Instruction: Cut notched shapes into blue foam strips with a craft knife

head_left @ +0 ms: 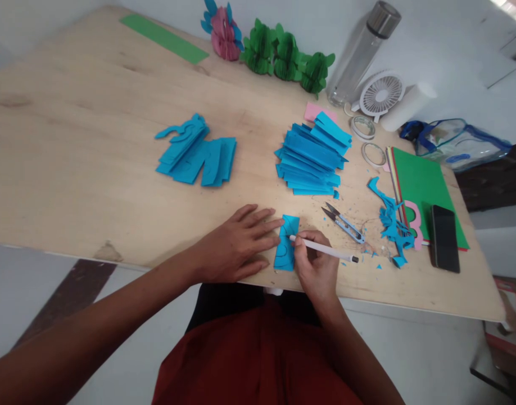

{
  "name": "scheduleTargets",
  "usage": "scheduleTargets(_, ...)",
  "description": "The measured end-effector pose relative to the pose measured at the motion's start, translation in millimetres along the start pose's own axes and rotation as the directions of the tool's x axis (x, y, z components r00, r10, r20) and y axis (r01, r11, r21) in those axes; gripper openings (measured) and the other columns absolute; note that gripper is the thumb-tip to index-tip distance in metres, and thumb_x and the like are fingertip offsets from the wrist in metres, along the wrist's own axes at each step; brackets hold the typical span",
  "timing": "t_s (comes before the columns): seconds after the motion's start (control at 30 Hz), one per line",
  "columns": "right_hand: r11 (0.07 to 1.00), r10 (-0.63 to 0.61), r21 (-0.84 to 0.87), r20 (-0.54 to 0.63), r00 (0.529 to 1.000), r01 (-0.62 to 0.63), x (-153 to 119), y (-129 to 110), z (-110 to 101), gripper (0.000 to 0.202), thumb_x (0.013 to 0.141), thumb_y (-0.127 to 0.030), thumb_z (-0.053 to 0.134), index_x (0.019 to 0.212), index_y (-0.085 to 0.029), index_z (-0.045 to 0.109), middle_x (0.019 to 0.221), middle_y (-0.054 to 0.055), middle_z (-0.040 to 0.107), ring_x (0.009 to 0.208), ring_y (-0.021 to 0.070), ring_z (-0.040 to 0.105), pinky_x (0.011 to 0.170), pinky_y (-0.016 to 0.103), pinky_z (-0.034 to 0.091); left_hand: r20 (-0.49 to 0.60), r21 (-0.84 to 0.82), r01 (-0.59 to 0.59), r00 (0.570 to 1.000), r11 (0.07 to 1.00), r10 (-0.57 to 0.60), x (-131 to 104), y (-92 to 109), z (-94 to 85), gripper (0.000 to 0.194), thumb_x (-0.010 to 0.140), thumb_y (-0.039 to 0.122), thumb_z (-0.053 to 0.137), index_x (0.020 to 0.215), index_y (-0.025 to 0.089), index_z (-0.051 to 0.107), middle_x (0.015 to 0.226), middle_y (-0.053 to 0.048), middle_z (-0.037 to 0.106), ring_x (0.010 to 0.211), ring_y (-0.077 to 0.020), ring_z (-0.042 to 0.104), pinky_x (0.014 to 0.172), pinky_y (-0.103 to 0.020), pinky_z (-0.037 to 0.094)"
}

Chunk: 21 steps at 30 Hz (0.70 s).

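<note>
The left hand [236,247] lies flat with fingers spread, its fingertips at the left edge of a small blue paper piece [286,256], gripping nothing. The right hand [319,270] pinches a white pen [325,247], its tip on the paper. This piece lies near the front edge of the counter [72,140], between the hands, with curved lines drawn on it. Just beyond the right hand rest small snips [346,225], blades apart. Farther off are a heap of blue strips [312,160] and, to its left, a smaller blue pile [190,157]. To the right, blue scraps [393,225] lie beside a pink cutout [415,222]; a black phone [446,239] rests partly on green paper [422,180].
</note>
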State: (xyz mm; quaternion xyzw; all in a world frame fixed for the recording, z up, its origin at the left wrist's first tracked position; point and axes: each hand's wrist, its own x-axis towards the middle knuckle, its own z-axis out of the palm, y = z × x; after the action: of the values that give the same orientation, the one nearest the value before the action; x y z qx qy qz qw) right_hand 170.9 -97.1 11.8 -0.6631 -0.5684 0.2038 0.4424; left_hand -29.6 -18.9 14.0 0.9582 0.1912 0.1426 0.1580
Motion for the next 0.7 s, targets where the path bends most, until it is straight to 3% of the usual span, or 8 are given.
scheduleTargets(0.7, 0.999, -0.031, -0.02, -0.004, 0.999, 0.031, 1.3, 1.8, 0.7, 0.013, 0.092, -0.031, 0.056, 0.09, -0.022, 0.065, 0.088, 0.005, 0.071, 0.085, 0.0215, 0.066, 0.081, 0.041, 0.053, -0.013, 0.018, 0.004, 1.0, 1.0, -0.004, -0.6, 0.7, 2.1, 0.04, 0.094, 0.038, 0.052, 0.13, 0.022, 0.057, 0.152, -0.01, 0.048, 0.143, -0.0324, 0.036, 0.118, -0.052, 0.025)
